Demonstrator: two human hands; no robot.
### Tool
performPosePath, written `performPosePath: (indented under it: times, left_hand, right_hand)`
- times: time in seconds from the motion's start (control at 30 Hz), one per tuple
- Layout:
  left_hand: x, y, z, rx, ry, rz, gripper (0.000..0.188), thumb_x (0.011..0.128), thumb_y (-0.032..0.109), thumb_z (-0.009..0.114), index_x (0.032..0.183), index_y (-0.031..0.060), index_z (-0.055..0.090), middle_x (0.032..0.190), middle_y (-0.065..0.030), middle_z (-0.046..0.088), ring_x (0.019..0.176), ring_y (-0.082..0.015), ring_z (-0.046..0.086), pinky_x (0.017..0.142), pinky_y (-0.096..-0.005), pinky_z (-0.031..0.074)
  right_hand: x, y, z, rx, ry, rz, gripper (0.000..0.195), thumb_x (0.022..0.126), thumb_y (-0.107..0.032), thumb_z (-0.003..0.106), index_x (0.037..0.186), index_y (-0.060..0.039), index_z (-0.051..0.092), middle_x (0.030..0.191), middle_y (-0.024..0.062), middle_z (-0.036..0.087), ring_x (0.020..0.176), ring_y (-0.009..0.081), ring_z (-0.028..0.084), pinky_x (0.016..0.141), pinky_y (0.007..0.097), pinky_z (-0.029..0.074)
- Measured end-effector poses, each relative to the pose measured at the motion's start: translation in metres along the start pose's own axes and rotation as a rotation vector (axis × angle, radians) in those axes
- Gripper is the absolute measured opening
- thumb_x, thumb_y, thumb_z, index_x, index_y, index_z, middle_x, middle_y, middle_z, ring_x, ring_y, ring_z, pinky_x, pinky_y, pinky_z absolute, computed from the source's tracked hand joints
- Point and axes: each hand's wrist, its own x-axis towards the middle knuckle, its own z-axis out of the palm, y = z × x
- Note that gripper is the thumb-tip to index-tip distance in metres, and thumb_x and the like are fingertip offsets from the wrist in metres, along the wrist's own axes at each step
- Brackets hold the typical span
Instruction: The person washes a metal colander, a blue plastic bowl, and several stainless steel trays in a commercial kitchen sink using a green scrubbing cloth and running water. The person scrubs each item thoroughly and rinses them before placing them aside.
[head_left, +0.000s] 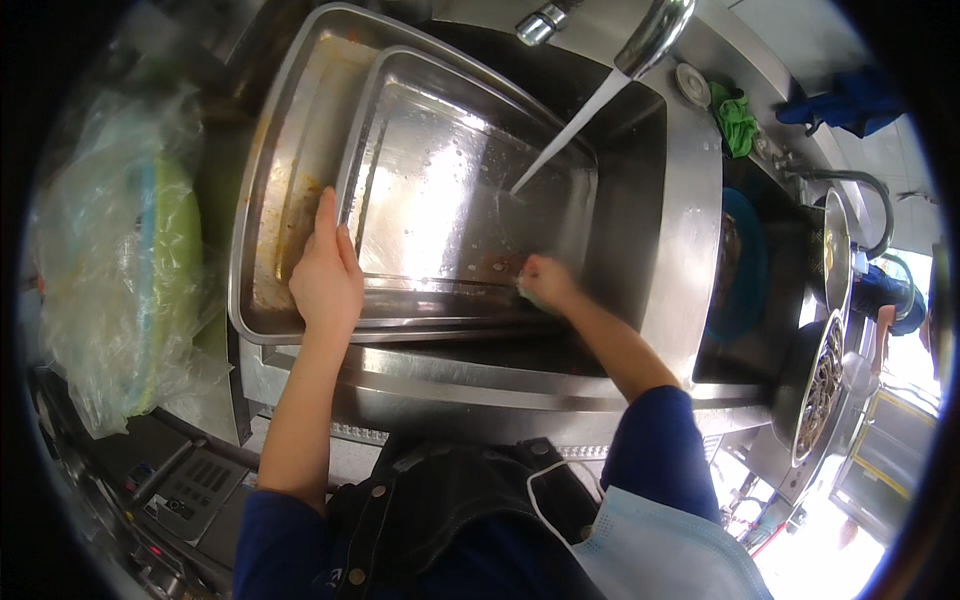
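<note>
A rectangular stainless-steel pan (420, 187) lies inside a larger steel pan (279, 247), tilted across the sink (634, 195). Water (570, 124) runs from the chrome faucet (652, 45) into the inner pan. My left hand (326, 281) grips the inner pan's left rim, fingers resting along it. Orange, greasy stains mark the exposed strip of the outer pan. Down at the inner pan's near right corner, my right hand (553, 285) is closed on a small pale-green scrubbing pad or cloth (535, 297), blurred and mostly hidden by the fingers.
A plastic bag (97, 262) covers something green at left. Right of the sink stand a blue basin (742, 300) and a large bowl with dark strips (821, 390). A green cloth (733, 124) lies behind. Another person (892, 300) is at far right. A face mask (667, 540) hangs before me.
</note>
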Motion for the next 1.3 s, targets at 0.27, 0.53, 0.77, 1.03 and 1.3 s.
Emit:
performPosePath:
  times: [0.27, 0.53, 0.77, 1.03, 1.3]
  left_hand:
    - [0.004, 0.006, 0.003, 0.004, 0.040, 0.033, 0.044, 0.091, 0.017, 0.046, 0.134, 0.0181, 0.040, 0.091, -0.0167, 0.064, 0.074, -0.0336, 0.063, 0.064, -0.0413, 0.051]
    - [0.001, 0.006, 0.004, -0.005, 0.042, 0.036, 0.043, 0.092, 0.018, 0.046, 0.134, 0.0183, 0.040, 0.090, -0.0160, 0.064, 0.072, -0.0334, 0.063, 0.063, -0.0403, 0.051]
    - [0.001, 0.002, 0.004, -0.009, 0.067, 0.065, 0.043, 0.092, 0.018, 0.047, 0.134, 0.0184, 0.040, 0.090, -0.0157, 0.065, 0.072, -0.0330, 0.063, 0.062, -0.0405, 0.051]
    - [0.003, 0.005, 0.004, -0.001, 0.025, 0.028, 0.044, 0.092, 0.018, 0.045, 0.135, 0.0186, 0.038, 0.093, -0.0151, 0.064, 0.073, -0.0334, 0.063, 0.063, -0.0416, 0.051]
    - [0.000, 0.001, 0.003, -0.013, 0.029, 0.011, 0.043, 0.092, 0.018, 0.045, 0.135, 0.0187, 0.038, 0.092, -0.0147, 0.064, 0.073, -0.0334, 0.063, 0.064, -0.0417, 0.051]
  right_hand:
    - [0.009, 0.022, 0.004, -0.219, 0.092, 0.082, 0.011, 0.073, -0.010, 0.066, 0.076, -0.0059, 0.056, 0.070, 0.0094, 0.059, 0.064, 0.0194, 0.056, 0.061, 0.0326, 0.045]
    - [0.011, 0.032, 0.002, -0.115, -0.023, 0.126, 0.013, 0.074, -0.015, 0.065, 0.079, -0.0053, 0.058, 0.072, 0.0097, 0.061, 0.065, 0.0221, 0.057, 0.063, 0.0337, 0.046]
    - [0.047, 0.055, -0.011, -0.129, 0.213, 0.102, 0.038, 0.079, -0.013, 0.059, 0.114, -0.0052, 0.047, 0.115, 0.0224, 0.052, 0.101, 0.0391, 0.053, 0.083, 0.0436, 0.045]
    - [0.047, 0.046, -0.007, -0.187, -0.006, 0.311, 0.071, 0.079, -0.017, 0.060, 0.138, -0.0004, 0.024, 0.134, 0.0272, 0.036, 0.119, 0.0406, 0.041, 0.097, 0.0431, 0.039]
    - [-0.011, 0.017, 0.008, -0.150, -0.176, 0.280, 0.063, 0.078, -0.020, 0.060, 0.132, 0.0010, 0.036, 0.129, 0.0261, 0.042, 0.120, 0.0390, 0.041, 0.101, 0.0414, 0.035]
